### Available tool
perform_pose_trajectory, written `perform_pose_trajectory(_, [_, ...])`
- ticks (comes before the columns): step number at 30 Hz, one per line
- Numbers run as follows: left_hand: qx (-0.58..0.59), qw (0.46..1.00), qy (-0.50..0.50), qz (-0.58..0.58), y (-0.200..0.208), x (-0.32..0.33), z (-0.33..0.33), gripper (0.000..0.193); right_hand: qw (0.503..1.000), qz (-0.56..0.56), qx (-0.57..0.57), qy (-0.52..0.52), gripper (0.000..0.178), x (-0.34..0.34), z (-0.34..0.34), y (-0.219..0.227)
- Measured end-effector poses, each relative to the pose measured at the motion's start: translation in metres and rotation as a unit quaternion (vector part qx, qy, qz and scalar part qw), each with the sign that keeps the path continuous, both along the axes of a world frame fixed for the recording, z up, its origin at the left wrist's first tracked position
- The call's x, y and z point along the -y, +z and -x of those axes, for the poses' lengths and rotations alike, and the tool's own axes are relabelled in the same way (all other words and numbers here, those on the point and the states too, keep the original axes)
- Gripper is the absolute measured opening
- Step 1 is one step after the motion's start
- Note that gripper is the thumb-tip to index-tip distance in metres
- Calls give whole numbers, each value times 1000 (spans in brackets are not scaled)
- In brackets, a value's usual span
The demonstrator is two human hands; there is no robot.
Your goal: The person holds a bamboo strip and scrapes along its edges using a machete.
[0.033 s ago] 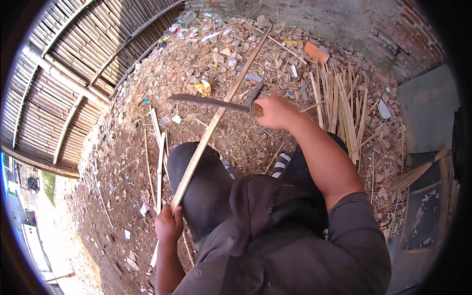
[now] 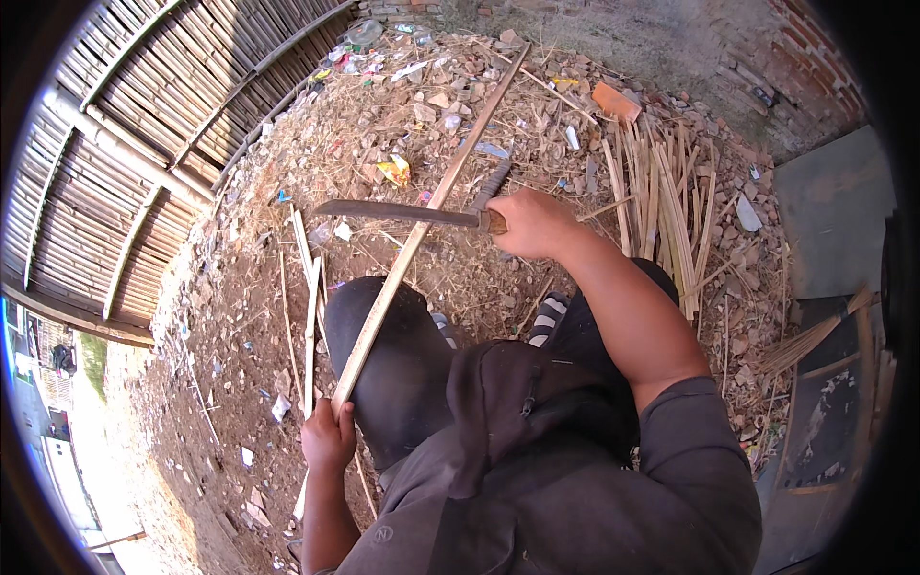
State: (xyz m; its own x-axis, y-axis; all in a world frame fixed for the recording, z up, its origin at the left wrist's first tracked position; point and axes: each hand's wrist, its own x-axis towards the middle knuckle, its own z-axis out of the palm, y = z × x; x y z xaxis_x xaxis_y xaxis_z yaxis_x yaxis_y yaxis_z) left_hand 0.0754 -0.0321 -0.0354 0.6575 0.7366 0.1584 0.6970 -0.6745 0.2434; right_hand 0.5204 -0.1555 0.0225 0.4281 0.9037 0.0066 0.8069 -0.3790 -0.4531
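My left hand [image 2: 329, 435] is closed around the near end of a long, pale bamboo strip [image 2: 376, 319], which slants up and away to the right past my left knee. In my right hand [image 2: 534, 223] is the wooden handle of a machete [image 2: 402, 211]. Its dark blade points left and crosses the strip around mid-length, with the broad side partly showing. Whether the edge bites into the strip I cannot tell. Just beyond my right hand lies a dark, wrapped handle [image 2: 492, 184] of another tool, its other end partly hidden.
Split bamboo strips [image 2: 671, 211] lie heaped at the right; a few more strips [image 2: 312, 326] rest by my left knee. Rubble and litter cover the ground. A bamboo-slat fence [image 2: 163, 134] stands left, a brick wall [image 2: 690, 57] behind, and a grey panel [image 2: 832, 216] at right.
The machete and my right hand have shifted slightly toward me along the strip, and the blade shows more of its broad side. My left hand keeps its place.
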Motion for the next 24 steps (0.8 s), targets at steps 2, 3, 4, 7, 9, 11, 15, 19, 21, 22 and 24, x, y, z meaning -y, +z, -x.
perform_pose_trajectory(2, [18,1000,-10,18,0,0,3,36,993,-30,85,79,19,-2,15,3])
perform_pose_trajectory(3, [15,1000,-9,19,-2,-1,7,36,993,-29,83,79,19,-1,12,-1])
perform_pose_trajectory(4, [11,1000,-6,13,-5,-4,11,36,999,-43,8,19,21,-3,-1,-9])
perform_pose_trajectory(7, [17,1000,-14,-1,-2,-9,8,37,989,-108,-66,-81,26,5,-68,-45])
perform_pose_trajectory(9, [-13,1000,-6,1,7,-7,12,39,986,-55,-58,-147,26,9,-74,-39])
perform_pose_trajectory(11, [-23,1000,-2,0,7,-9,14,39,985,-83,-57,-141,25,10,-61,-37])
perform_pose_trajectory(15, [-5,1000,-14,18,3,-5,14,38,995,-94,-8,-32,24,2,-14,-16])
perform_pose_trajectory(19, [-1,1000,-14,5,-10,-9,26,37,992,3,91,85,31,5,-20,-10])
perform_pose_trajectory(21, [18,1000,-13,13,-13,-13,23,36,984,-69,-121,-107,33,10,-69,-41])
perform_pose_trajectory(22, [9,1000,-13,7,-8,-15,20,35,984,-72,-118,-110,33,12,-79,-43])
perform_pose_trajectory(24, [-5,1000,-13,1,-10,-17,27,34,973,-124,-101,-169,35,12,-80,-39])
